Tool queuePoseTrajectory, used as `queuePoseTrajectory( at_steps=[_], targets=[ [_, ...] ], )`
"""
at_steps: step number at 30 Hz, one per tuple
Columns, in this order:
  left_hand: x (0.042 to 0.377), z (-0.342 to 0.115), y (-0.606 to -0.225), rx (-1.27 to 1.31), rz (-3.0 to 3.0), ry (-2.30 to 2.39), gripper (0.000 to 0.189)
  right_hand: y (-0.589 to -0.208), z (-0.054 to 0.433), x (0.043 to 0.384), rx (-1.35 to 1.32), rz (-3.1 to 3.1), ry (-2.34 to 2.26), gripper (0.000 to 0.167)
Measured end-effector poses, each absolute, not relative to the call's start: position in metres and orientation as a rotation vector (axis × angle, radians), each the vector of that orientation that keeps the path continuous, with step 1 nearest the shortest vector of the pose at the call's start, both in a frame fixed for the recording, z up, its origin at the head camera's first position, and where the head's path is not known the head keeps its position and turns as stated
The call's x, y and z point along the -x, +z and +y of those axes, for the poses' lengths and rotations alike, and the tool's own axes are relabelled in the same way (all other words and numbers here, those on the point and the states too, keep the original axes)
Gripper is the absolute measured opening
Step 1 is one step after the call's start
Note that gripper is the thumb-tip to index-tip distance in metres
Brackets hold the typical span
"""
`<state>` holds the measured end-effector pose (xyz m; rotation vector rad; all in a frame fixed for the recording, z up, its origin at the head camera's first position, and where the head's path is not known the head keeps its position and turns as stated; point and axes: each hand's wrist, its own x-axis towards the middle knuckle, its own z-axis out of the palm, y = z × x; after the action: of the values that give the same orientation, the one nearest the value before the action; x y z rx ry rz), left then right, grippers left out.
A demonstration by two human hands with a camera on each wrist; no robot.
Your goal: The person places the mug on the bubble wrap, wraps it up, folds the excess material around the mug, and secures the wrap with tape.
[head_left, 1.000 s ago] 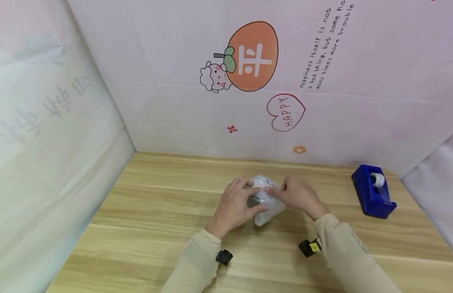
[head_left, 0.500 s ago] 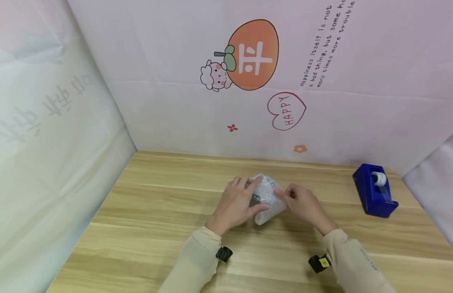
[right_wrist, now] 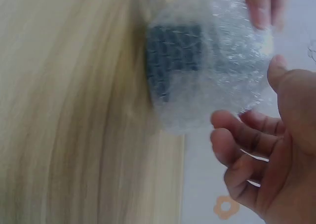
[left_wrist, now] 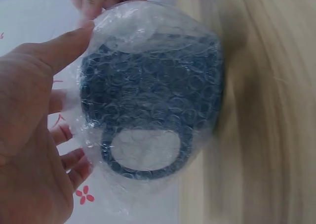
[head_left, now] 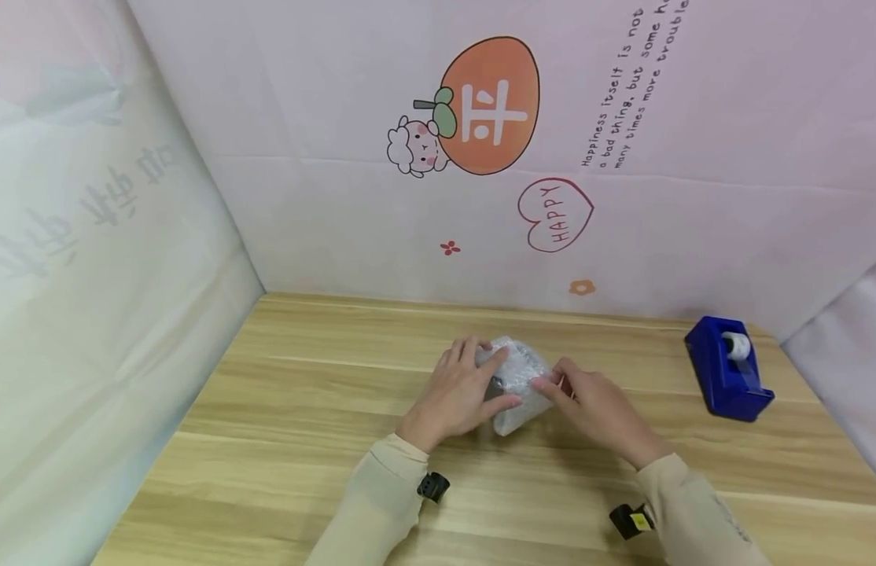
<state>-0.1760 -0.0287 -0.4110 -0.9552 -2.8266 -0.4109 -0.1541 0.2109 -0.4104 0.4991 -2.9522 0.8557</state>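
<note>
A dark mug with a loop handle stands on the table, wrapped in clear bubble wrap. My left hand grips the bundle from its left side, thumb in front and fingers spread over the top and far side. On the other side, my right hand pinches the loose right part of the wrap between thumb and forefinger. Its remaining fingers curl beside the wrap in the right wrist view. The mug's top is hidden under the layers of wrap.
A blue tape dispenser with a roll of clear tape stands at the right rear of the wooden table. A printed white cloth rises behind the table, and others hang at both sides.
My right hand has moved right and toward me, from the top of the bundle to the wrap's right side. My left forefinger has shifted on top; the bundle stays in place.
</note>
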Motion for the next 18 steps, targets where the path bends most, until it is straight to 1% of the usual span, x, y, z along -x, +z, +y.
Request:
queuePoseTrajectory(
  at_steps=[5,12,14,18],
  targets=[
    [0.179,-0.029,-0.412,0.935,-2.804,-0.536,0.078,-0.404,0.220,0.152,-0.461,-2.949,0.908,0.036],
    [0.179,-0.034,-0.409,0.905,-2.789,-0.669,0.085,-0.400,0.233,0.149,-0.353,-2.869,0.862,0.040],
    [0.178,-0.039,-0.408,0.904,-2.782,-0.693,0.084,-0.401,0.238,0.146,-0.337,-2.842,0.821,0.043],
    [0.179,-0.055,-0.405,0.858,-2.775,-0.657,0.074,-0.410,0.247,0.141,-0.379,-2.749,0.668,0.050]
  ],
)
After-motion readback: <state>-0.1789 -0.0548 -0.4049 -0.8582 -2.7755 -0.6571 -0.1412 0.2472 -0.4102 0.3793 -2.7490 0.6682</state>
